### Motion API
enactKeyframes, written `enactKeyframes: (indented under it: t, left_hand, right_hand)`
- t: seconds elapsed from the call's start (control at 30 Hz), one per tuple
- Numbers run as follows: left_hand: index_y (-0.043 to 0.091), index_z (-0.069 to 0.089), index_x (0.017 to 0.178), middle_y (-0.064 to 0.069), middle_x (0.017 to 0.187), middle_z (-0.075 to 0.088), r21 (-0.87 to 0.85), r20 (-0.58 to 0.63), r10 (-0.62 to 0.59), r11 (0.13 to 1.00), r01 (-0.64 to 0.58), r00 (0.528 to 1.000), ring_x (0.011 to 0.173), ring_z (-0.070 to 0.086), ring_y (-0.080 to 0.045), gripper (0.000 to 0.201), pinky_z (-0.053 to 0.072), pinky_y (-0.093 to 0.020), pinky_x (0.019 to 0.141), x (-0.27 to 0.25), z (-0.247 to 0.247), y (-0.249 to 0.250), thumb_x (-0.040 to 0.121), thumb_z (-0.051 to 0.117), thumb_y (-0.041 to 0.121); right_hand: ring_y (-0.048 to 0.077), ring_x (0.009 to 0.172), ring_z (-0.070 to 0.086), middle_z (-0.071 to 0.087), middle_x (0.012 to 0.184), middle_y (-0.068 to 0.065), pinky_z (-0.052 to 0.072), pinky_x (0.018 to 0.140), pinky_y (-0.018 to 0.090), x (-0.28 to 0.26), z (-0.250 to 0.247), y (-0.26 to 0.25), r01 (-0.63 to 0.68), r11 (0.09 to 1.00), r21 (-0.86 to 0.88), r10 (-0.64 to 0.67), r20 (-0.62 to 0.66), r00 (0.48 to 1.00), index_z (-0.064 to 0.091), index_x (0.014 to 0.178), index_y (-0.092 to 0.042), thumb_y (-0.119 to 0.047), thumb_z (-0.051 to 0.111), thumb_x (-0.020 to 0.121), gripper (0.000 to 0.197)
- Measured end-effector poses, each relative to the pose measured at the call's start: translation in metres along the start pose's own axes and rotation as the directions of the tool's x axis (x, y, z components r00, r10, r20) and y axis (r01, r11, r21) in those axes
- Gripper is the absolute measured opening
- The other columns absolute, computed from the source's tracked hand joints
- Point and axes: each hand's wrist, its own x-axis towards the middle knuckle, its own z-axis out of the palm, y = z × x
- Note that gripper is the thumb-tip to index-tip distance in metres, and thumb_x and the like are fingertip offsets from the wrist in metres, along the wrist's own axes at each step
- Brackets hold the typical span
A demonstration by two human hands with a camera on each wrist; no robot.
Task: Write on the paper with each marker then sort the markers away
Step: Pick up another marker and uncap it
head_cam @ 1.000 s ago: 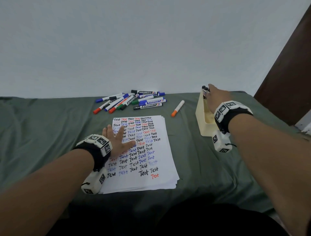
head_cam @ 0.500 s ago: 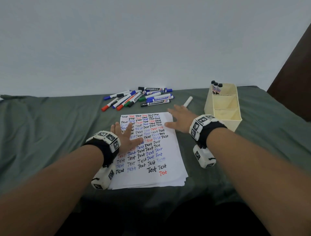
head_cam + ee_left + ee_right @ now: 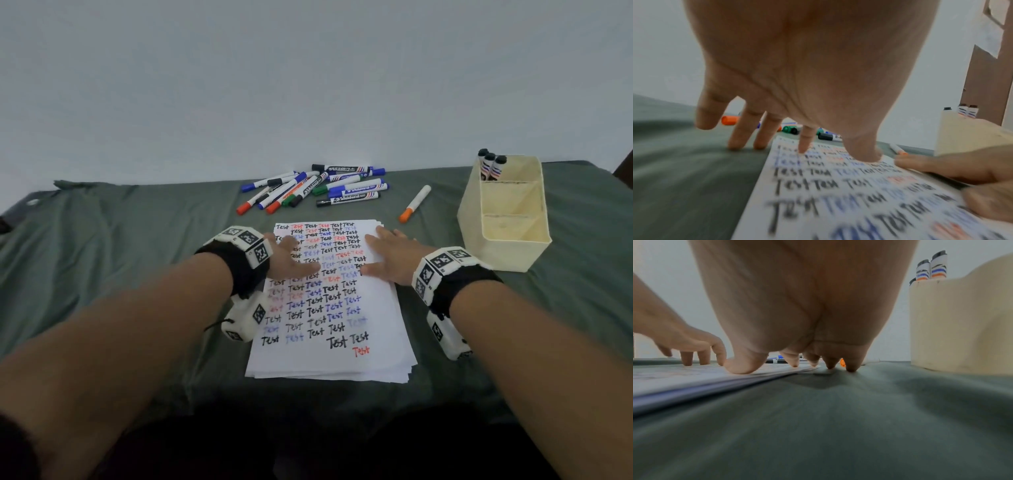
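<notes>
While a second ago the right hand point(image 3: 394, 258) was at the organizer point(image 3: 507, 255), it now lies flat on the paper point(image 3: 329, 363), fingers spread, holding nothing. Left hand point(image 3: 286, 258): likewise flat on the sheet, fingers apart. Three markers point(image 3: 490, 168): standing in the far compartment. Orange marker point(image 3: 415, 202): lying alone nearby, probably next. Marker pile point(image 3: 315, 188): unsorted, on the surface beyond the paper.

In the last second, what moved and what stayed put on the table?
The right hand left the cream plastic organiser box, where it had been at the three black-capped markers, swung left and now rests flat and empty on the written-on white paper stack. The left hand stayed flat on the paper; the loose marker pile and orange-capped marker are unchanged.
</notes>
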Motion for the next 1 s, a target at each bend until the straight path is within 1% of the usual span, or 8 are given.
enactKeyframes:
  t: [0.07, 0.13, 0.2, 0.33, 0.5, 0.63, 0.9, 1.0]
  left_hand:
    - [0.027, 0.037, 0.149, -0.010, 0.150, 0.044, -0.021, -0.059, 0.005, 1.000, -0.006, 0.998, 0.128, 0.053, -0.030, 0.113, 0.043, -0.046, 0.100, 0.012, -0.017, -0.001, 0.065, 0.024, 0.101]
    - [0.017, 0.064, 0.120, -0.003, 0.112, 0.067, 0.009, -0.124, -0.037, 0.999, 0.038, 0.992, 0.097, 0.065, -0.020, 0.095, 0.051, -0.036, 0.080, 0.025, -0.035, -0.004, 0.077, 0.028, 0.093]
    - [0.014, 0.062, 0.098, -0.001, 0.086, 0.063, 0.003, -0.228, -0.061, 0.998, 0.063, 0.972, 0.076, 0.061, -0.016, 0.072, 0.046, -0.031, 0.063, 0.039, -0.047, -0.011, 0.086, 0.039, 0.081]
    - [0.014, 0.057, 0.094, -0.001, 0.079, 0.059, -0.042, -0.378, -0.090, 0.996, 0.080, 0.921, 0.065, 0.057, -0.016, 0.039, 0.036, -0.028, 0.050, 0.058, -0.054, -0.031, 0.093, 0.056, 0.053]
    - [0.013, 0.058, 0.106, -0.006, 0.093, 0.061, -0.063, -0.447, -0.106, 0.994, 0.087, 0.888, 0.081, 0.060, -0.027, 0.028, 0.047, -0.033, 0.068, 0.080, -0.057, -0.061, 0.096, 0.057, 0.039]
    - [0.009, 0.059, 0.118, -0.012, 0.111, 0.065, -0.047, -0.387, -0.128, 0.992, 0.120, 0.913, 0.094, 0.062, -0.030, 0.025, 0.048, -0.035, 0.076, 0.092, -0.053, -0.075, 0.098, 0.057, 0.024]
    - [0.003, 0.059, 0.128, -0.016, 0.126, 0.064, -0.079, -0.411, -0.156, 0.988, 0.135, 0.898, 0.114, 0.061, -0.033, 0.030, 0.049, -0.038, 0.095, 0.095, -0.047, -0.080, 0.101, 0.053, 0.014]
    - [0.004, 0.060, 0.125, -0.016, 0.124, 0.064, -0.161, -0.457, -0.190, 0.978, 0.129, 0.869, 0.113, 0.061, -0.033, 0.029, 0.048, -0.038, 0.093, 0.087, -0.044, -0.087, 0.100, 0.055, 0.017]
  right_hand:
    - [0.030, 0.156, 0.002, -0.004, 0.170, 0.002, 0.017, 0.122, 0.056, 0.001, 0.000, 0.000, 0.001, 1.000, 0.002, -0.001, 0.000, 1.000, 0.007, 0.162, -0.026, -0.065, 0.041, 0.098, 0.082]
    - [0.030, 0.156, 0.002, -0.003, 0.170, 0.003, 0.017, 0.122, 0.056, 0.001, 0.000, 0.000, 0.004, 1.000, 0.010, -0.004, -0.001, 1.000, 0.008, 0.162, -0.026, -0.066, 0.041, 0.098, 0.083]
    - [0.030, 0.156, 0.003, -0.003, 0.170, 0.002, 0.018, 0.122, 0.056, 0.002, 0.001, 0.001, 0.008, 1.000, 0.011, -0.008, -0.008, 1.000, 0.009, 0.161, -0.026, -0.067, 0.041, 0.097, 0.083]
    - [0.029, 0.156, 0.004, -0.002, 0.170, 0.002, 0.019, 0.122, 0.055, 0.004, 0.002, 0.002, 0.008, 1.000, 0.012, -0.008, -0.017, 1.000, 0.010, 0.161, -0.027, -0.069, 0.041, 0.096, 0.083]
    - [0.028, 0.156, 0.004, -0.002, 0.170, 0.000, 0.018, 0.122, 0.055, 0.007, 0.005, 0.005, 0.011, 1.000, 0.027, -0.010, -0.032, 0.999, 0.011, 0.161, -0.028, -0.072, 0.041, 0.094, 0.085]
    - [0.026, 0.156, 0.003, -0.002, 0.170, 0.000, 0.017, 0.122, 0.054, 0.009, 0.006, 0.007, 0.015, 0.999, 0.040, -0.014, -0.037, 0.999, 0.011, 0.161, -0.029, -0.073, 0.041, 0.093, 0.086]
    - [0.024, 0.156, 0.003, 0.000, 0.170, -0.002, 0.016, 0.122, 0.053, 0.011, 0.006, 0.008, 0.013, 0.998, 0.057, -0.011, -0.036, 0.999, 0.012, 0.161, -0.030, -0.074, 0.042, 0.093, 0.086]
    - [0.023, 0.156, 0.003, 0.000, 0.170, -0.002, 0.017, 0.123, 0.052, 0.009, 0.004, 0.007, 0.008, 0.998, 0.066, -0.005, -0.034, 0.999, 0.013, 0.161, -0.030, -0.073, 0.043, 0.093, 0.085]
